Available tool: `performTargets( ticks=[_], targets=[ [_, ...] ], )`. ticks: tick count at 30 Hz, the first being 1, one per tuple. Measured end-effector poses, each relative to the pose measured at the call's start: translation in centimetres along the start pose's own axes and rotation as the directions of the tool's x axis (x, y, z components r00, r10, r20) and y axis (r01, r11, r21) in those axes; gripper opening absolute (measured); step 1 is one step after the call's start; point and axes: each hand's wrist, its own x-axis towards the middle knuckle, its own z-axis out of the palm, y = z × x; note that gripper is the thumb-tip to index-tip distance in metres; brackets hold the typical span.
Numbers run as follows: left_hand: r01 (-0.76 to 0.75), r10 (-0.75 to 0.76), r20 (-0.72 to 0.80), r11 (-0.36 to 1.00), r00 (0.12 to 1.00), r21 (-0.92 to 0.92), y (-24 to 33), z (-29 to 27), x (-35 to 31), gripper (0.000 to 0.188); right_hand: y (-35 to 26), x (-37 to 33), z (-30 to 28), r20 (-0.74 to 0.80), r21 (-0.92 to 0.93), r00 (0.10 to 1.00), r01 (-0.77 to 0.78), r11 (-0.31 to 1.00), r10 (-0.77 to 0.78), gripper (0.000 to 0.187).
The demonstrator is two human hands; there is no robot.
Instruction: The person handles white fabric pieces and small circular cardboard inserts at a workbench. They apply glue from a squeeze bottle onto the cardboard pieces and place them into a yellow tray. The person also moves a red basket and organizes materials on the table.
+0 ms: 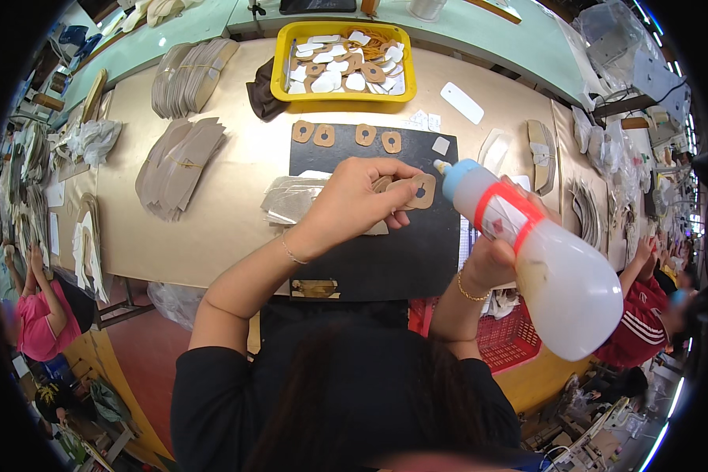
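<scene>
My left hand (pixel 358 197) pinches a few small tan patches (pixel 427 200), squarish with rounded corners, fanned out over a black board. The front patch has a keyhole-shaped cutout. My right hand (pixel 492 263) is wrapped round a large translucent squeeze bottle (pixel 570 283) with a red band and a light blue cap. The bottle is tilted, its nozzle (pixel 439 165) pointing left, close to the held patches. Several similar patches (pixel 324 141) lie in a row along the far edge of the black board (pixel 370 271). Beside my left wrist sits a stack of pale grey-beige pieces (pixel 287 200).
Behind the board stands a yellow tray (pixel 278 75) of white and tan patches and rubber bands. Banded stacks of beige pieces (pixel 177 165) lie on the left, more bundles (pixel 540 153) on the right. A red plastic basket (pixel 511 342) stands below the table edge. Other people work at both sides.
</scene>
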Motion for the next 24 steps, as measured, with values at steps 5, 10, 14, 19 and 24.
performTargets(
  ticks=[5, 10, 14, 19, 24],
  targets=[
    [0.024, -0.027, -0.038, 0.997, 0.999, -0.078, 0.1, -0.1, 0.3, 0.024, -0.4, -0.7, -1.3, -0.010, 0.251, 0.989, -0.142, 0.958, 0.149, 0.083],
    [-0.015, 0.015, -0.080, 1.000, 0.997, -0.006, 0.2, 0.2, 0.3, 0.022, 0.2, -1.3, -1.4, 0.047, 0.346, 0.993, -0.117, 0.931, 0.107, 0.079],
    [-0.031, 0.033, -0.086, 0.999, 0.996, 0.023, 0.4, 0.2, 0.1, 0.021, 0.1, -1.6, -0.9, 0.036, 0.317, 0.992, -0.123, 0.940, 0.118, 0.079],
    [-0.044, 0.042, -0.093, 0.999, 0.995, -0.018, 0.2, 0.3, 0.0, 0.020, -0.6, -1.7, -0.7, 0.052, 0.344, 0.968, -0.247, 0.906, 0.245, 0.078],
    [0.016, 0.001, -0.163, 0.994, 0.987, 0.105, -1.3, -1.3, 1.1, 0.022, -1.2, -1.5, -1.3, 0.039, 0.416, 0.937, -0.332, 0.847, 0.348, 0.075]
  ],
)
